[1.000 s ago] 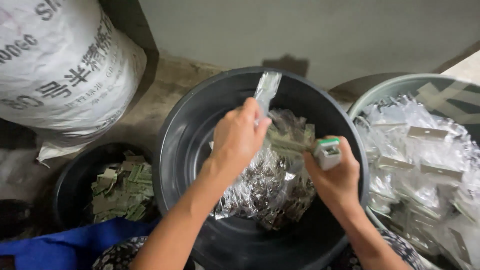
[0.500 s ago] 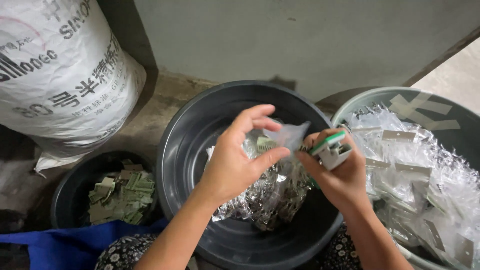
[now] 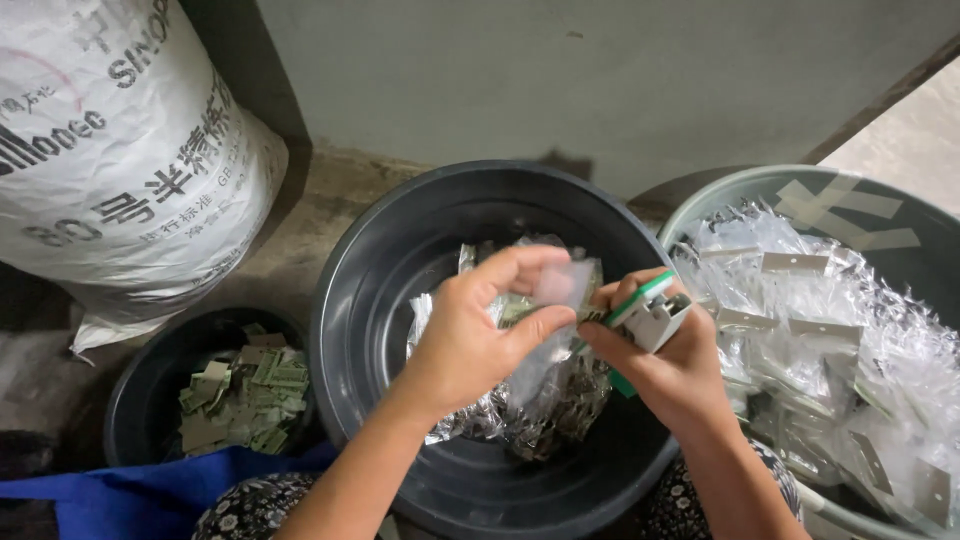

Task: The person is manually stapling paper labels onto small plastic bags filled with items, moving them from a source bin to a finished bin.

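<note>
Grey wall backs a dark round basin (image 3: pixel 370 300), the landmark. Above its centre the left hand (image 3: pixel 470 340) pinches a small clear bag (image 3: pixel 560 285), and the right hand (image 3: pixel 670 365) grips a green-and-white tool (image 3: pixel 650 310) touching it. Left of the basin sits a small black tub (image 3: pixel 135 400), right a grey bin (image 3: pixel 730 195), rims nearly touching

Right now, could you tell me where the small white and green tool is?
In the head view, the white and green tool is gripped in the right hand, right of centre over the large black basin, beside the left hand.
</note>
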